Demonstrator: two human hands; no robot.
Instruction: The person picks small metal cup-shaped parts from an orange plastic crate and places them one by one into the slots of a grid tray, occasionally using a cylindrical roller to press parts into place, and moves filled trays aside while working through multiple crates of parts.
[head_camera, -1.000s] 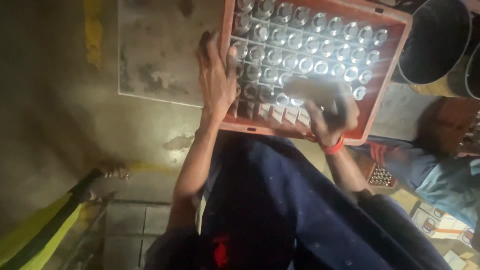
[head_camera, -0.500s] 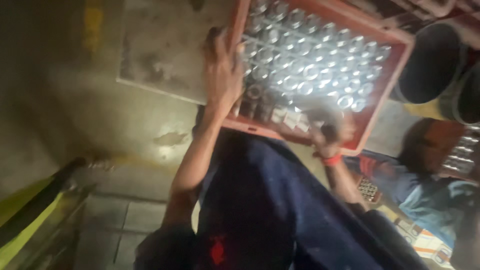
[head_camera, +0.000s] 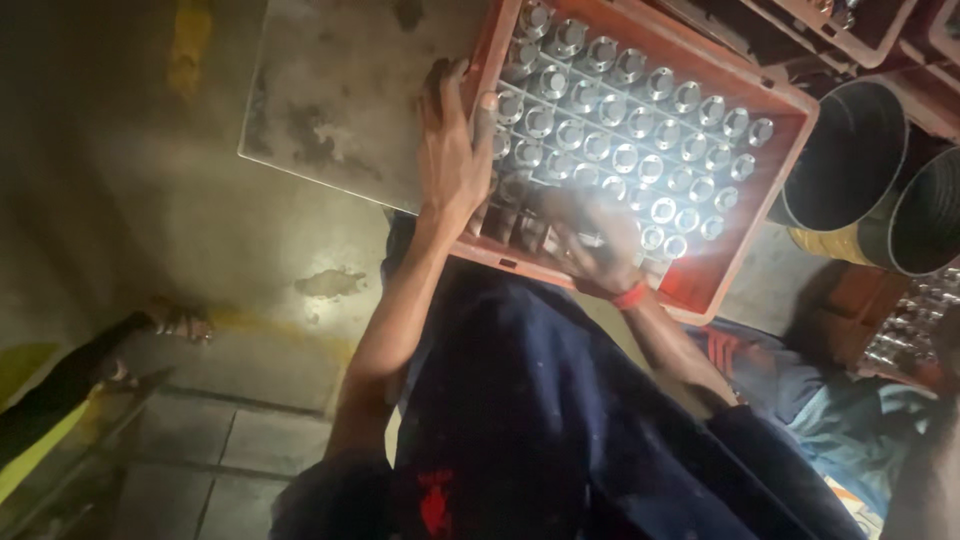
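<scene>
The crate (head_camera: 790, 180), red plastic and filled with rows of shiny metal parts (head_camera: 640, 130), is set on the edge of a grey table (head_camera: 350, 100) just in front of the person. Its near left wall is gripped by the left hand (head_camera: 452, 160), whose fingers are spread and curled over the rim, touching the outermost parts. The right hand (head_camera: 595, 245) is laid inside the crate near its front edge, fingers bent over the parts there; it is blurred, so whether anything is pinched in it cannot be told. A red band (head_camera: 630, 296) is worn at that wrist. Two dark drums (head_camera: 850, 160) are seen beside the crate's right side. A stained concrete floor (head_camera: 200, 260) is seen below the table.
</scene>
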